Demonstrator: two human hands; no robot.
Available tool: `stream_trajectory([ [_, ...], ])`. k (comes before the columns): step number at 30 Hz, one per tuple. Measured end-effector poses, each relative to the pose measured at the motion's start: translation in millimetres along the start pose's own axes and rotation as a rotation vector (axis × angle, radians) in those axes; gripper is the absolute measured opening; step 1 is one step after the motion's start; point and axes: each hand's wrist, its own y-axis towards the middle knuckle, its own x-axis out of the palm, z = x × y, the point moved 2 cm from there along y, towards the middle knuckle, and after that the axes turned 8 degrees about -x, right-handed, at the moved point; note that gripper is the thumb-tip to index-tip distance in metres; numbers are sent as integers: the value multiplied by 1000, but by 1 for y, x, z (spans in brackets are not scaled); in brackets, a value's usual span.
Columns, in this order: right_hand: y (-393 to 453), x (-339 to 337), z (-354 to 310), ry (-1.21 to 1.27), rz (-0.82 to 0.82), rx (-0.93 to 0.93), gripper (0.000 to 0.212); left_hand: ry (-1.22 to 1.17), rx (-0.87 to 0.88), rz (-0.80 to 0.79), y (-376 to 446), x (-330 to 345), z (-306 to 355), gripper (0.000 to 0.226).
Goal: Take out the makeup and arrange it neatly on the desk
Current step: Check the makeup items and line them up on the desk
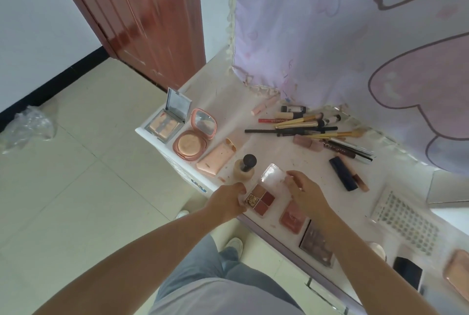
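We see white desk (291, 162) set in room corner, stained, lilac printed cloth (342, 35) draped behind. Red-brown door (142, 17) beyond, pale tiled floor (76, 175), crumpled plastic (28, 127) by baseboard. Our left hand (225, 200) pinches near corner of four-pan eyeshadow palette (261, 199) at desk front edge; our right hand (304, 193) grips its raised clear lid (275, 179). Open compacts (187, 142) lined along left edge; brushes and pencils (312, 128) heaped near cloth.
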Motion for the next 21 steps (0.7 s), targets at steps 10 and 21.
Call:
stream_trajectory([
  [10,-41,-11,33,-603,-200,-79,64,185,36,38,-2,3,-3,40],
  [21,-47,2,33,-503,-129,-192,57,164,130,74,-16,-11,-3,33],
])
